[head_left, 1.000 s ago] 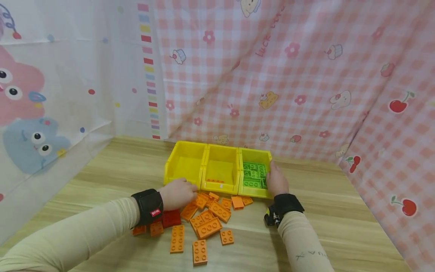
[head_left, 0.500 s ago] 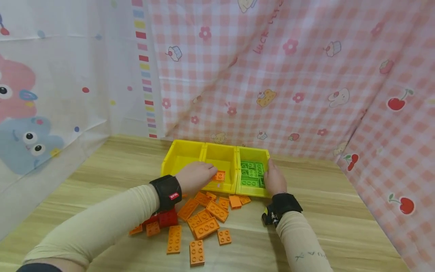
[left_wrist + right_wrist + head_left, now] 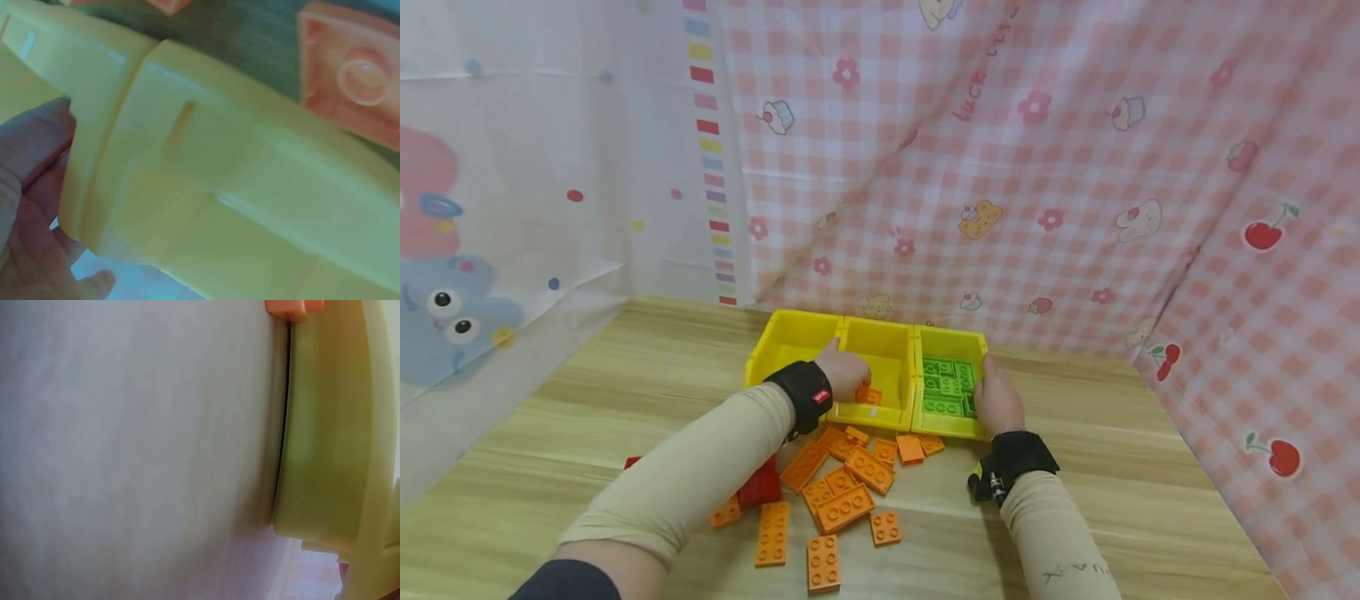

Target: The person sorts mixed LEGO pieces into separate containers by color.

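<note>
In the head view my left hand [image 3: 844,372] reaches into the middle compartment of a yellow three-section bin [image 3: 877,333]. Its fingertips pinch an orange toy brick [image 3: 870,396] low near the front wall; in the left wrist view the divider wall hides the brick from sight. My right hand [image 3: 1000,400] grips the bin's right side wall, which the right wrist view shows close up from outside. Green bricks [image 3: 946,385] lie packed in the right compartment. The left compartment is partly covered by my left hand and wrist.
Loose orange bricks [image 3: 842,507] are scattered and overlapping on the wooden table [image 3: 1150,500] before the bin. Red bricks [image 3: 762,485] lie at the left, partly under my left forearm. A pink checked curtain [image 3: 1060,167] hangs behind.
My left hand moved from the loose bricks over the bin's front edge and down into the middle compartment with an orange brick. The right hand stays at the bin's side. The head view shifts slightly.
</note>
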The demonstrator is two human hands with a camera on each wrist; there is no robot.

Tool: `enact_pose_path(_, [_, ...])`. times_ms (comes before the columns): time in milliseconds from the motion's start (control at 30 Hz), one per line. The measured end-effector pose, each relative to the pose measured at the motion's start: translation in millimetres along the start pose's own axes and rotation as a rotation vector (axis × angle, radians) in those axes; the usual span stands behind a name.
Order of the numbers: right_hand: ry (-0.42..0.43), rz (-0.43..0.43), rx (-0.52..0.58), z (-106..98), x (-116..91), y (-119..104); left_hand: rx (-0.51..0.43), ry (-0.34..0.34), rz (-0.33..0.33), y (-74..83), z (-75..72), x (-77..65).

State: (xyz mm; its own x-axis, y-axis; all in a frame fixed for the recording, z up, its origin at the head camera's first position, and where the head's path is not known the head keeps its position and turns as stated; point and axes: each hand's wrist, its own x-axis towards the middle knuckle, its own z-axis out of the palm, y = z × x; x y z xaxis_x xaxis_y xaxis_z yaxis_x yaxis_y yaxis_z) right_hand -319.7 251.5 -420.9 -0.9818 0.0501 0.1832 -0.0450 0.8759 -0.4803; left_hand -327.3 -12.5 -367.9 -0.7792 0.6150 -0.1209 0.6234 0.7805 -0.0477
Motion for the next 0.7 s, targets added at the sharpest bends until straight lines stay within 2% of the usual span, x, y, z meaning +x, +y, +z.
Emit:
enact_pose_path(200, [0.004, 0.006, 0.0, -1, 0, -1, -0.06, -0.089, -0.018, -0.5, -3.6, 5.8])
enact_pose_path(333, [-0.005, 0.02, 0.002, 0, -1, -4, -0.076, -0.126, -0.041, 0.4, -5.0, 3.7])
enact_pose_path(433, [-0.007, 0.024, 0.005, -1, -1, -4, -0.067, -0.105, -0.043, 1.1, -2.9, 1.8])
enact_pose_path(600, [-0.007, 0.021, 0.005, -3, -2, -5, -0.029, -0.022, -0.017, 1.9, 1.8, -6.6])
enact_pose_path(700, [-0.002, 0.011, -0.002, -4, -3, -5, 0.025, 0.077, 0.06, 3.3, 1.8, -18.4])
